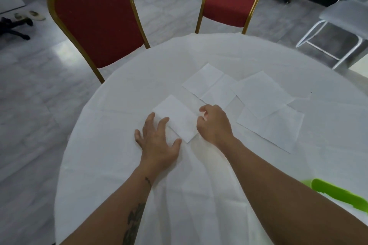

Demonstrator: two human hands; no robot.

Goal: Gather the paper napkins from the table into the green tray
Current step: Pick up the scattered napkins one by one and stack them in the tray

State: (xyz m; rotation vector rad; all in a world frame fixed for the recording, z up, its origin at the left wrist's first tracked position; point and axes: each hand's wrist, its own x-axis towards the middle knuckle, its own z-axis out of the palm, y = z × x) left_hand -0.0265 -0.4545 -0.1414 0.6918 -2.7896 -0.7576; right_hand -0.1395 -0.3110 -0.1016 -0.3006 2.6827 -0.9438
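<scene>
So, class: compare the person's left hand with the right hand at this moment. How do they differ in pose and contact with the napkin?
The left hand lies flat with fingers spread, pressing the near edge of the napkin; the right hand is curled, pinching the same napkin's right edge. The left forearm shows a tattoo; the right shows none. Both are bare and touch one napkin on the white table.

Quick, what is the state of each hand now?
Left hand: open, flat, fingertips on the nearest napkin.
Right hand: curled, pinching that napkin's edge.

On the surface (119, 165), one napkin (177, 117) lies before me, four more napkins (258, 101) right of it, the tray (342, 195) nearest right.
</scene>
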